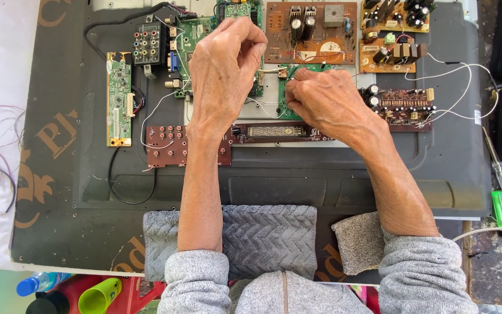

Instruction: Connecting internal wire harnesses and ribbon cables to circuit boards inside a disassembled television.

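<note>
Dark workbench mat, flat grey panel on it, grey folded towel, white sheet

Both hands, left hand and right hand, work over circuit boards.

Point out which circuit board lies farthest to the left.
The long narrow green board, standing alone left of the connector block; every other board lies further right.

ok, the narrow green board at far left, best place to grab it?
Pinch the narrow green board across its long bare edges near the middle, coming from above. It lies flat and stands clear on its left side; the black cable leaves its lower end, and wires crowd its right side.
</note>
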